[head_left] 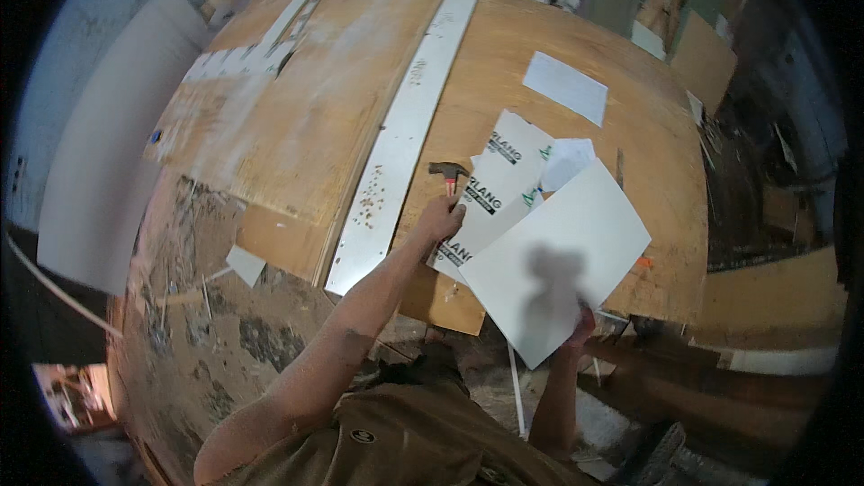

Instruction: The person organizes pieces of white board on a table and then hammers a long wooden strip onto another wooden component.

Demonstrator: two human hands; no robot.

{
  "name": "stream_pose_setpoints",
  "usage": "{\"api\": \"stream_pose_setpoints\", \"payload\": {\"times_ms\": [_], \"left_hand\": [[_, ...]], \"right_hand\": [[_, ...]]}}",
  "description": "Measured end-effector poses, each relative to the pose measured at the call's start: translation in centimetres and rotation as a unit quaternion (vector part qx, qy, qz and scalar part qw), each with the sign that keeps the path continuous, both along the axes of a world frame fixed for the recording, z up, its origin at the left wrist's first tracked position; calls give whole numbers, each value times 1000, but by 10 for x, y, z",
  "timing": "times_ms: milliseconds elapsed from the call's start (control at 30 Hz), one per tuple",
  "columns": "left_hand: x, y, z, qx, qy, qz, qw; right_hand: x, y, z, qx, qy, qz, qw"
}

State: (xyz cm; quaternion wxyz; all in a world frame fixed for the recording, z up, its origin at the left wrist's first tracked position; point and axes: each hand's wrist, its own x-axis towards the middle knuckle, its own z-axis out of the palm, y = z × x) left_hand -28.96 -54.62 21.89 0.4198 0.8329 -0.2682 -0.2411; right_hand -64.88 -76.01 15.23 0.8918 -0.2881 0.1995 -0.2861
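Observation:
My left hand (pixel 441 218) is closed round the handle of a claw hammer (pixel 447 169), whose dark head points away from me over the wooden table (pixel 504 45). At the near right corner, my right hand (pixel 583 328) grips the edge of a white panel (pixel 549 261); some of its fingers are hidden by the panel. The panel is tilted and partly covers a printed white board (pixel 506 162) that lies on the table. A blurry shadow falls across the panel's face.
A long white strip (pixel 405 144) with small brown bits on it runs left of the hammer. Paper sheets (pixel 567 87) lie farther back. More white strips (pixel 243 61) are at far left. Boards (pixel 702 63) lean at the right, and debris litters the floor (pixel 261 333).

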Motion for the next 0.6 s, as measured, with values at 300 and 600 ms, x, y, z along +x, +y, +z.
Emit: {"api": "stream_pose_setpoints", "payload": {"times_ms": [300,600], "left_hand": [[-28,249,54,-34,-138,118,983],[-220,595,-110,3,57,680,731]], "right_hand": [[115,-50,-49,-454,238,177,840],[205,58,78,-775,489,-199,348]]}}
